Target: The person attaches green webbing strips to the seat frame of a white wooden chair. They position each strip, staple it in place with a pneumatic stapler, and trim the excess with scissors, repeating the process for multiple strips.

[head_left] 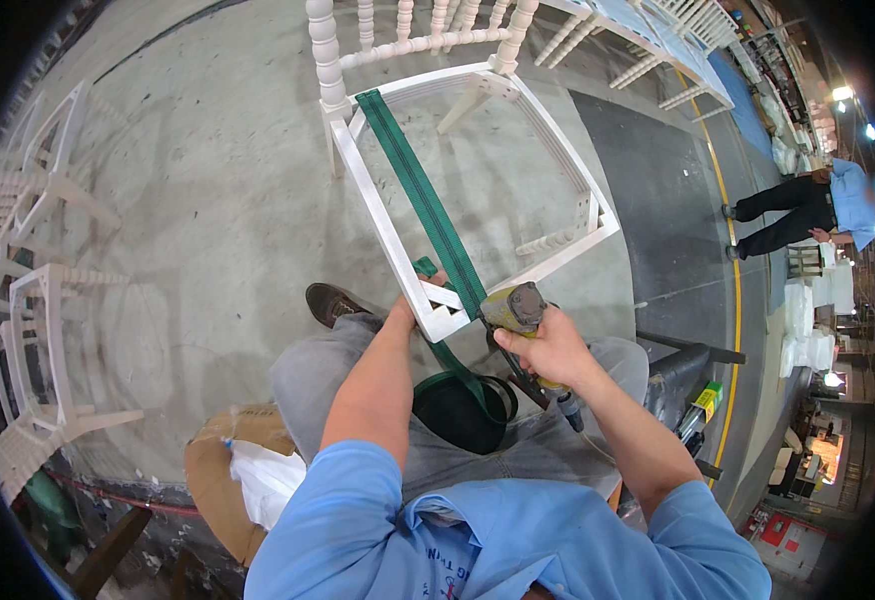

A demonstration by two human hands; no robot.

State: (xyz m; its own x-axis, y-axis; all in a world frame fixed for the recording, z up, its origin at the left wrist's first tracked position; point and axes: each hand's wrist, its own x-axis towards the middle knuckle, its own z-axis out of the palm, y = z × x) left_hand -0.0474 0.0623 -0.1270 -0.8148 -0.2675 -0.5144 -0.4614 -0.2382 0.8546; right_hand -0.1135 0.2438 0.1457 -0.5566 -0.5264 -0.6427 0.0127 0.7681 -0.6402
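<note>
A white wooden chair frame (pixel 378 215) with turned spindles stands tilted before me, its seat open. One green webbing strap (pixel 423 195) with dark stripes runs across the seat from the back rail to the front rail. My right hand (pixel 548 350) is closed round the handle of a yellow and grey staple gun (pixel 516 306), its nose at the strap's front end. My left hand (pixel 413 303) is closed at the front left corner, fingers partly hidden by the frame, with a fold of green webbing (pixel 426 267) in them. More webbing trails below to a dark green roll (pixel 458 412) in my lap.
White chair frames (pixel 53 350) stand at the left; more furniture with spindled legs (pixel 648 50) is at the far right. A cardboard box (pixel 220 455) with white plastic lies by my left leg. A dark stand (pixel 678 375) is at my right. Another person (pixel 808 205) stands beyond a yellow floor line.
</note>
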